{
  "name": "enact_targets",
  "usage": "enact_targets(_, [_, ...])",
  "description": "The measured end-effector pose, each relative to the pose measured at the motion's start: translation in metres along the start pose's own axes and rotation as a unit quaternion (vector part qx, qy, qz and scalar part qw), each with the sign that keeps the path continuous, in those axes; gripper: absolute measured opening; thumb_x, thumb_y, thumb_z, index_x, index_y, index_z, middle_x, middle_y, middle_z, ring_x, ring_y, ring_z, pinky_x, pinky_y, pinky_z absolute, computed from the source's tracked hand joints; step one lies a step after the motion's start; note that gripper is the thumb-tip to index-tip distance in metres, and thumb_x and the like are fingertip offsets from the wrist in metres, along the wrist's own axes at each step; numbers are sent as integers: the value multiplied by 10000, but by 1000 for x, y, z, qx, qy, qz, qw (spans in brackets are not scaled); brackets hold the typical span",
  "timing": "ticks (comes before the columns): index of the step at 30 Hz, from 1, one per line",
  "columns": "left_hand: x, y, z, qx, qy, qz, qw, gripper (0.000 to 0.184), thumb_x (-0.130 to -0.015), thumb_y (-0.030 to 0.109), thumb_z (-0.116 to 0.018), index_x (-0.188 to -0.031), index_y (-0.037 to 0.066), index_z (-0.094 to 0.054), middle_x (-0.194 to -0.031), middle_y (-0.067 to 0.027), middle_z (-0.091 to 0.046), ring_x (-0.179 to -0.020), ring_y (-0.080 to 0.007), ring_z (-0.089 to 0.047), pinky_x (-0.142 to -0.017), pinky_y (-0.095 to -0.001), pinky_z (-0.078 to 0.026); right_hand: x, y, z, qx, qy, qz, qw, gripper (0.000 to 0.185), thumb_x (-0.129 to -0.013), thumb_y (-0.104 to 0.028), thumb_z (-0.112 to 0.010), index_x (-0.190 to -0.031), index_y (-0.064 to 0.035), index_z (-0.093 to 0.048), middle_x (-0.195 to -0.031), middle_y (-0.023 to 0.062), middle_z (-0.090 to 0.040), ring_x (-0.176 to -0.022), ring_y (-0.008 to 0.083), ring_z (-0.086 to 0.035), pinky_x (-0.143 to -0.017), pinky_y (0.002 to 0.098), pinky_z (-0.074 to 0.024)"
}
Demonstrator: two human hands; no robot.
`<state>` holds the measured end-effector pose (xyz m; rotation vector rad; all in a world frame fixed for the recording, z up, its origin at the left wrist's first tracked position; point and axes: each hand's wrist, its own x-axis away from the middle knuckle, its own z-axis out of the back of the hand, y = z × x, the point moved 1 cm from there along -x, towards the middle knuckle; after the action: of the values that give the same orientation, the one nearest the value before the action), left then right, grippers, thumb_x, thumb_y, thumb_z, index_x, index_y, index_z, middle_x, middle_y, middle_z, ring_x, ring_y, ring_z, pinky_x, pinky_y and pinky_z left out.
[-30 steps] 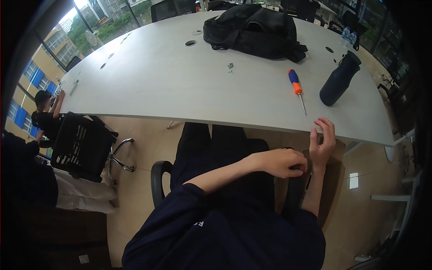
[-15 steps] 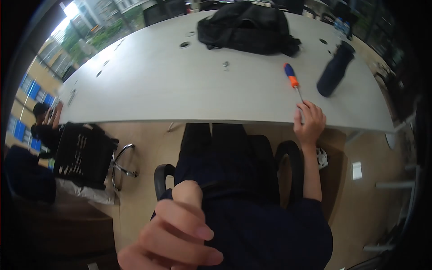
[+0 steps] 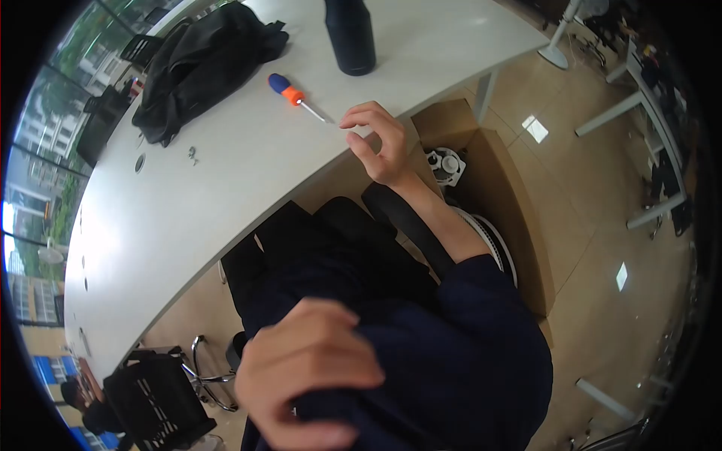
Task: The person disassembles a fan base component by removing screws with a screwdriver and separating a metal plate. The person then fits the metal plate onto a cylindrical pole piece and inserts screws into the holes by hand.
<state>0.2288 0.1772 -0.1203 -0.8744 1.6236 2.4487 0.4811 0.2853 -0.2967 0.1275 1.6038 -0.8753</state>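
Observation:
A screwdriver (image 3: 294, 95) with a blue and orange handle lies on the white table (image 3: 248, 143), its metal tip pointing toward the near edge. Just past that tip is my right hand (image 3: 381, 141), fingers curved and thumb apart, holding nothing. My left hand (image 3: 312, 368) is close to the camera in front of my dark shirt, slightly blurred. Its fingers bend loosely with a gap to the thumb, and nothing shows in it. A dark bottle (image 3: 351, 41) stands on the table beyond my right hand. Small metal parts (image 3: 193, 155) lie left of the screwdriver.
A black backpack (image 3: 207, 64) rests at the table's far side. Right of my chair, a cardboard box (image 3: 519, 203) holds white parts (image 3: 446, 165). A black office chair (image 3: 154, 402) and a seated person (image 3: 94, 402) are at lower left.
The view has swung to the right, bringing the cardboard box into fuller sight. My right hand has come away from the screwdriver's shaft with fingers apart. My left hand's fingers and thumb have spread.

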Motion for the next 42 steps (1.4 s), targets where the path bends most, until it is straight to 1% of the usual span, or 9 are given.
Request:
enact_targets(5, [-54, -100, -44, -131, -43, 136, 981, 131, -858, 56, -662, -982, 28, -632, -933, -119, -627, -895, -307, -638, -816, -386, -467, 0, 0, 33, -292, 9, -242, 925, 159, -980, -88, -542, -1003, 28, -649, -886, 96, -669, -829, 165, -635, -781, 315, -513])
enact_targets(9, [-54, -218, -84, -208, -106, 84, 969, 172, -843, 51, -675, -1007, 18, -634, -991, -114, -650, -956, -321, -638, -860, -426, -485, 7, 15, 77, -278, 51, -232, 931, 161, -998, -88, -546, -1004, 32, -654, -878, 85, -682, -803, 132, -643, -758, 274, -530])
enact_targets(16, [-17, -269, -153, -315, -160, -21, 935, 142, -847, 227, -682, -803, 92, -670, -841, -45, -620, -853, -229, -579, -906, -386, -429, 51, 21, 215, -10, 122, -357, 926, 188, -994, -151, -576, -1007, 6, -678, -859, 58, -682, -824, 115, -652, -756, 263, -533])
enact_targets(18, [-18, -270, -161, -310, -158, -21, 937, 180, -847, 259, -681, -762, 101, -668, -808, -34, -605, -839, -215, -563, -915, -380, -418, 67, 15, 245, 115, 81, -500, 854, 239, -981, -206, -599, -1028, 13, -681, -932, 106, -723, -897, 175, -688, -808, 304, -546])
enact_targets(21, [-16, -267, -170, -311, -165, -48, 935, 186, -840, 260, -689, -754, 98, -659, -779, -36, -583, -841, -221, -562, -908, -385, -420, 116, 18, 282, 315, -81, -504, 800, 358, -938, -297, -652, -1095, 23, -684, -1069, 190, -730, -1010, 283, -702, -899, 374, -543])
enact_targets(25, [-11, -262, -180, -297, -172, -67, 937, 184, -833, 255, -689, -745, 98, -651, -771, -36, -576, -834, -225, -562, -910, -391, -422, 176, 21, 294, 399, -238, -583, 667, 570, -867, -447, -692, -1197, 17, -679, -1203, 265, -677, -1147, 369, -657, -998, 426, -502])
enact_targets(28, [-17, -259, -187, -286, -183, -84, 937, 181, -820, 255, -694, -742, 98, -649, -765, -35, -575, -826, -224, -563, -908, -393, -426, 211, 29, 299, 334, -377, -632, 589, 1002, -737, -715, -694, -1372, 50, -569, -1414, 262, -561, -1335, 376, -529, -1125, 422, -411])
enact_targets(35, [-13, -259, -193, -292, -169, -89, 937, 161, -797, 235, -709, -738, 101, -643, -751, -29, -561, -801, -220, -556, -904, -388, -438, 251, 33, 294, 260, -352, -726, 530, 1103, -688, -794, -659, -1396, 45, -555, -1457, 276, -516, -1364, 379, -500, -1144, 419, -394])
enact_targets(42, [-15, -262, -192, -298, -162, -75, 938, 167, -794, 238, -715, -737, 99, -642, -751, -26, -563, -805, -220, -556, -911, -390, -436, 253, 45, 298, 249, -394, -695, 548, 906, -729, -636, -633, -1416, -48, -576, -1450, 214, -553, -1325, 343, -542, -1120, 398, -415])
